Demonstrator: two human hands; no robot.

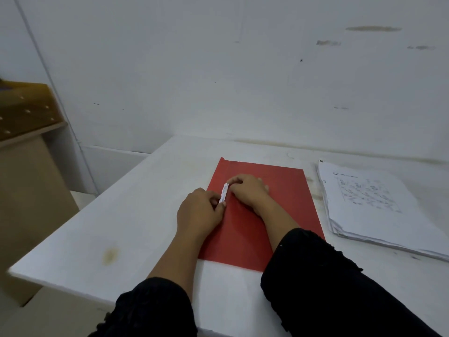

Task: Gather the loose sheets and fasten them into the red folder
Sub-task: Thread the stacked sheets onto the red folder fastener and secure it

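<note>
A flat red card folder (262,215) lies closed on a white counter (126,215). Both hands pinch a small white fastener strip (223,192) near the folder's left edge: the left hand (201,211) grips its near end, the right hand (247,190) its far end. A stack of loose printed white sheets (371,203) (slightly fanned) rests just right of the folder.
</note>
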